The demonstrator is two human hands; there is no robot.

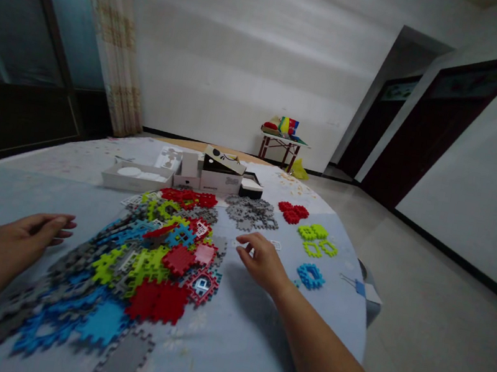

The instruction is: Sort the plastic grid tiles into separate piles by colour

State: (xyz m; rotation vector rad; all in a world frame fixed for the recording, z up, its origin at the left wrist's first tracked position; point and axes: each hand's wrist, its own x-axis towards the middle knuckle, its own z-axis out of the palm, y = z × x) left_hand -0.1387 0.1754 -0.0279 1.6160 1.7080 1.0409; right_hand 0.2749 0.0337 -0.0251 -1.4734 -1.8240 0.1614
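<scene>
Two hands, both empty. Left hand rests flat, fingers spread, at 9 o'clock of the mixed tile pile on the tabletop. Right hand hovers at its 3 o'clock, fingers loosely curled. Judgement: between picks; a pick calls for pinching one tile's edge.

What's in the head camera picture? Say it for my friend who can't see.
The left hand lies flat left of a heap of red, blue, lime green and grey plastic puzzle tiles on a pale blue tablecloth; the right hand is at its right edge. Beyond lie small single-colour tile groups and white cardboard boxes.
</scene>
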